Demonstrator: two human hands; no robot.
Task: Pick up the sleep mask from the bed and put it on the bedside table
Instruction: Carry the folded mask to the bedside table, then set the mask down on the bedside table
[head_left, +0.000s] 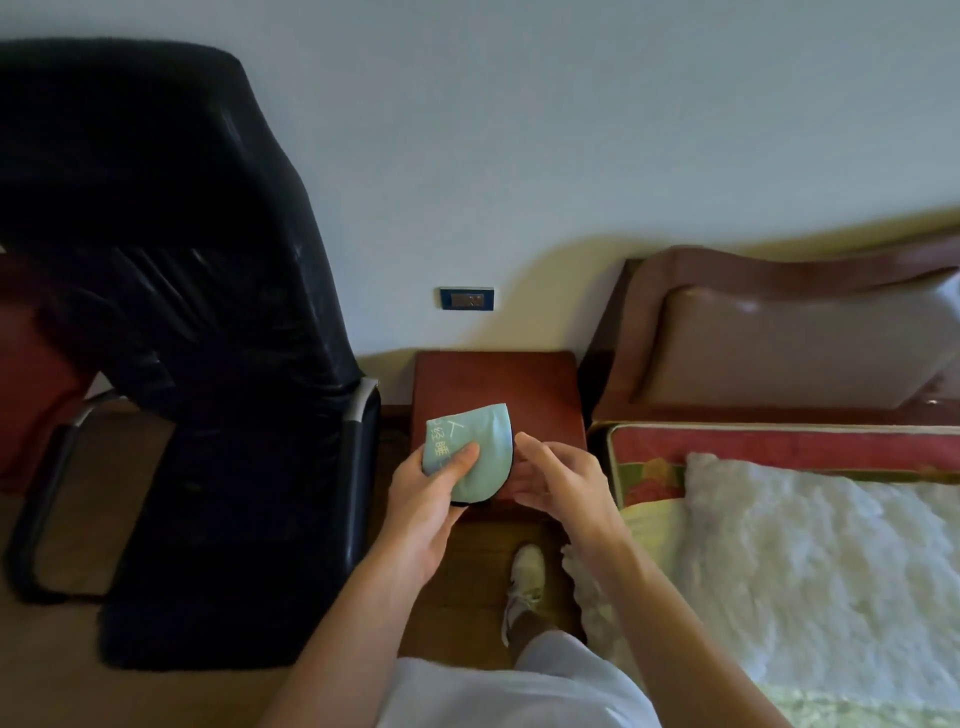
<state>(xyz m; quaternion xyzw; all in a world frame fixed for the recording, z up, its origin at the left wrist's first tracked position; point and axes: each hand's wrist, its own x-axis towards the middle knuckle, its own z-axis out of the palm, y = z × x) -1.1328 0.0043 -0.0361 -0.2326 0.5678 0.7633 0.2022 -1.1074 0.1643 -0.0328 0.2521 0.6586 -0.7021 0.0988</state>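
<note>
The sleep mask (470, 447), pale mint green with light printed characters on its face and a dark edge along its lower rim, is folded over and held above the front part of the bedside table (524, 387). It hangs in the air over the table's reddish-brown top; whether any part of it touches the wood cannot be told. The left hand (428, 499) has hold of it, with the thumb pressed on the green face and the fingers curled under the fabric. The right hand (558, 480) is just beside the mask's right edge, its fingers loosely spread and half curled, gripping nothing; its fingertips come close to the mask's dark rim, and contact there cannot be made out.

The table stands against the pale wall, under a blue-framed wall socket (466, 299). To the left of the table stands a black office chair (208, 322) with a glossy back and chrome-tipped armrests, on a wooden floor (62, 675). To the right is the bed (779, 447), with a brown padded headboard (789, 343), a red patterned mattress edge and a fluffy white blanket (821, 571) lying over it. Below the hands, 1 foot in a light-coloured shoe (524, 582) rests on the floor in front of the table, and pale shorts fill the bottom of the view
</note>
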